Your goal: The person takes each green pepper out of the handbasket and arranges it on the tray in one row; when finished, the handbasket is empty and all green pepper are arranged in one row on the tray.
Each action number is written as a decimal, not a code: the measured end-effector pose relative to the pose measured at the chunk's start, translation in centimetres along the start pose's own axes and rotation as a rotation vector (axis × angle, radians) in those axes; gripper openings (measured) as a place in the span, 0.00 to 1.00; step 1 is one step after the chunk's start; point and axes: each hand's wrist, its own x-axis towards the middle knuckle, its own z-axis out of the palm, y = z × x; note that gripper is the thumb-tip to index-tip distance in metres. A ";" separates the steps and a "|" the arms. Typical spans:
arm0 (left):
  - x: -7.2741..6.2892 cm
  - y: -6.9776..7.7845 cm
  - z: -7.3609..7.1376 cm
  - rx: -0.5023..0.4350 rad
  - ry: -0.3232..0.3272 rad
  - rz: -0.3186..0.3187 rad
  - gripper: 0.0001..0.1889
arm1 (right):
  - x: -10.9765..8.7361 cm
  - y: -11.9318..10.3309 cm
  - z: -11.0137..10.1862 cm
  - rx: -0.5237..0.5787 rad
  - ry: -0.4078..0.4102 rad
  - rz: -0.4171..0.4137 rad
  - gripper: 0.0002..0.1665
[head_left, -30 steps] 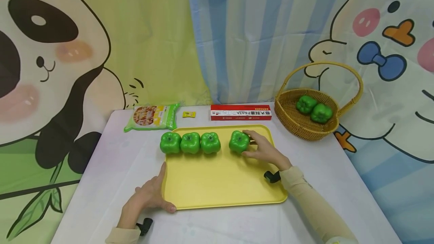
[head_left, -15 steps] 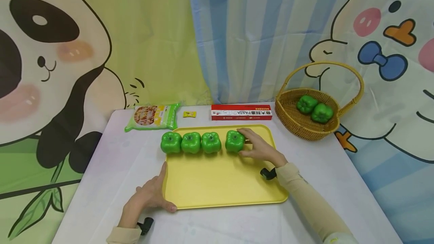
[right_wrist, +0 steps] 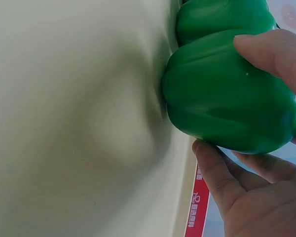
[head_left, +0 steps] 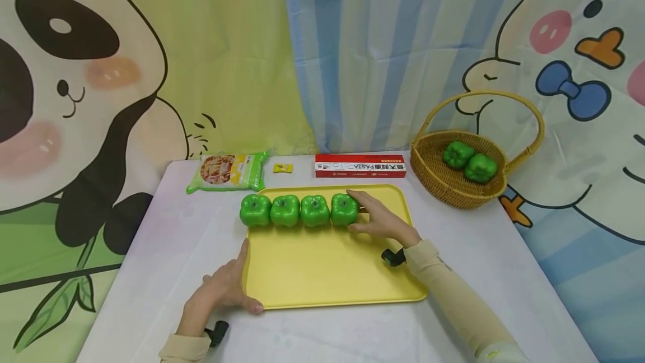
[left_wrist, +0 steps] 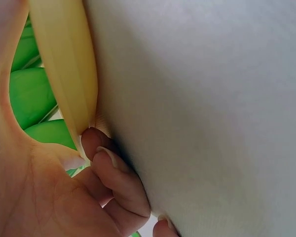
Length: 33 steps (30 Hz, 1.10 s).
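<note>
In the head view, my right hand (head_left: 380, 219) grips a green bell pepper (head_left: 344, 209) at the right end of a row along the back of the yellow tray (head_left: 327, 273). The thumb and fingers lie on opposite sides of this bell pepper (right_wrist: 227, 94) in the right wrist view, and another bell pepper (right_wrist: 222, 19) sits right against it. Three more bell peppers (head_left: 285, 210) extend the row leftward, the leftmost overlapping the tray's left rim. My left hand (head_left: 224, 287) holds the tray's front left corner; its curled fingertips (left_wrist: 96, 140) meet the rim in the left wrist view.
Behind the tray lie a green food bag (head_left: 229, 171), a small yellow packet (head_left: 283, 168) and a red and white pasta box (head_left: 360, 166). A wicker basket (head_left: 443, 192) with a tall handle stands at the back right, holding two green bell peppers (head_left: 480, 168).
My right hand has slid its bell pepper left along the tray, bringing it up to the other three. The left hand has stayed at the tray corner.
</note>
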 end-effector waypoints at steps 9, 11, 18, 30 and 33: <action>0.1 0.0 0.0 0.008 0.006 0.000 0.89 | 0.4 -0.1 0.2 0.010 -0.004 0.035 0.55; 0.1 0.0 0.0 0.006 0.003 0.001 0.89 | 0.5 -0.1 0.2 0.012 -0.008 0.042 0.55; 0.2 -0.1 0.2 0.005 0.005 0.005 0.89 | 0.7 -0.3 0.3 0.010 -0.008 0.043 0.54; 0.0 0.2 -0.1 0.004 -0.007 -0.013 0.89 | 0.1 0.0 -0.1 0.023 0.005 0.067 0.56; 0.0 0.2 -0.1 0.001 -0.009 -0.014 0.89 | 0.1 0.1 -0.1 0.030 0.014 0.041 0.53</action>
